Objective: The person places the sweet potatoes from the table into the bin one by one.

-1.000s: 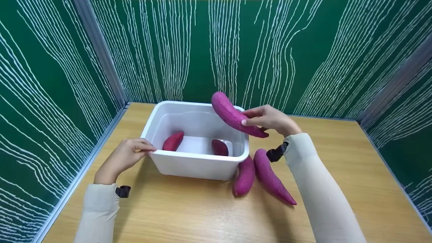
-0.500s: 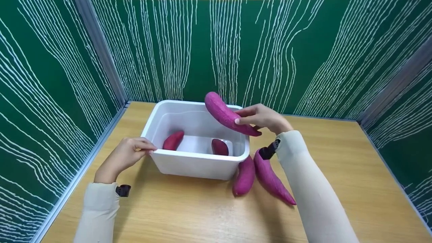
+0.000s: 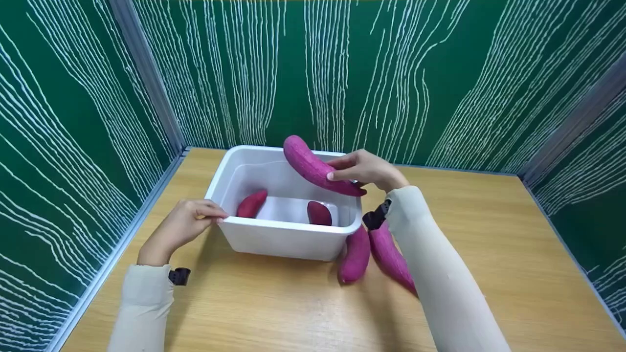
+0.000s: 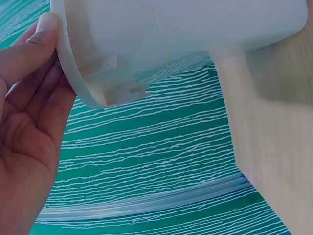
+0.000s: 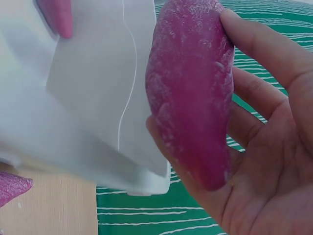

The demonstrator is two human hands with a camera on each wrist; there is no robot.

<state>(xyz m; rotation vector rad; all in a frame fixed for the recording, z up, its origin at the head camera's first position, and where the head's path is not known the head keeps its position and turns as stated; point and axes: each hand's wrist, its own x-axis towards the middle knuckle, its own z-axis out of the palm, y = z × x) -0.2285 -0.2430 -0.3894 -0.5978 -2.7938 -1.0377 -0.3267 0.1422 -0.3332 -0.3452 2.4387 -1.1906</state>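
Note:
My right hand (image 3: 368, 171) grips a long, curved magenta sweet potato (image 3: 310, 166), tilted above the back right of a white plastic bin (image 3: 288, 239). In the right wrist view, thumb and fingers wrap the sweet potato (image 5: 190, 93) from one side. My left hand (image 3: 183, 222) pinches the bin's front left corner; the left wrist view shows the thumb on the rim (image 4: 73, 63) and fingers beneath. Inside the bin lie a red sweet potato (image 3: 252, 204) at the left and a darker one (image 3: 319, 213) at the right.
Two more magenta sweet potatoes lie on the wooden table (image 3: 274, 308) by the bin's right front corner: a shorter one (image 3: 355, 256) and a longer one (image 3: 390, 254), partly behind my right forearm. Green walls (image 3: 293, 73) with white lines enclose the table's back and sides.
My right hand has moved left with the sweet potato, bringing it further over the bin. The right forearm now covers part of the longer sweet potato. The left hand has stayed on the rim.

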